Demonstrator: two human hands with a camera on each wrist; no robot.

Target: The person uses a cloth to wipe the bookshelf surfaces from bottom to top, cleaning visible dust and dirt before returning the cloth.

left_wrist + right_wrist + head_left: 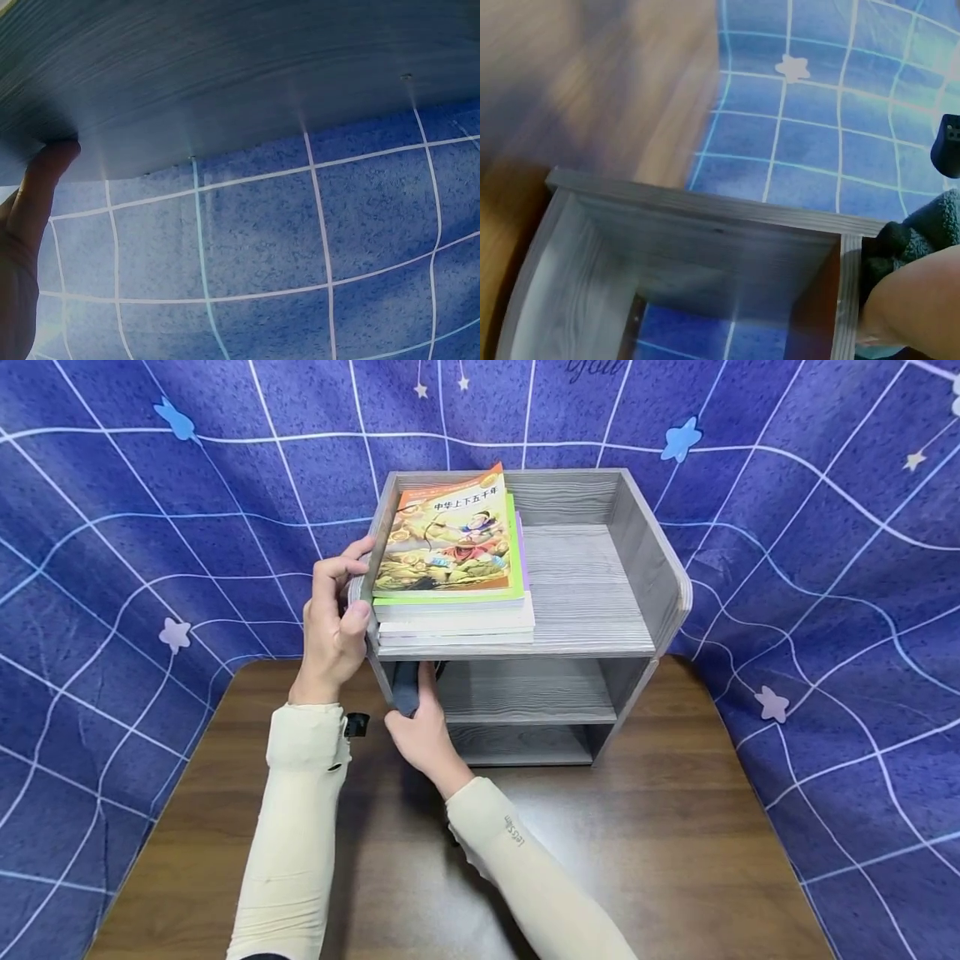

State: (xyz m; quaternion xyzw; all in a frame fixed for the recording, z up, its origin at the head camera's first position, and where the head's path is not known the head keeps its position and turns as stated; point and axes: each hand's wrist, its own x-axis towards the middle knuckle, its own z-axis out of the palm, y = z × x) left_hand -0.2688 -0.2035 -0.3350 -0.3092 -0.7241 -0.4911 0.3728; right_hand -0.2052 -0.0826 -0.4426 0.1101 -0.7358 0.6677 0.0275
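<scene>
A small grey wood-grain shelf unit (573,585) stands on the table, a stack of books (453,547) lying at the left of its top. My left hand (333,618) grips the unit's left side panel, thumb at the front edge; one of its fingers presses the panel's outer face in the left wrist view. The right hand (426,727) reaches into the left of the compartment below the top and holds a dark grey thing (406,687). Fuzzy dark cloth (934,221) shows beside that hand in the right wrist view; the fingertips are hidden.
The brown wooden table (615,852) extends in front of and beside the unit. Behind hangs a blue curtain (817,568) with white lines and stars. A lower shelf (517,745) lies beneath the middle compartment. A small black device (357,724) sits by the left wrist.
</scene>
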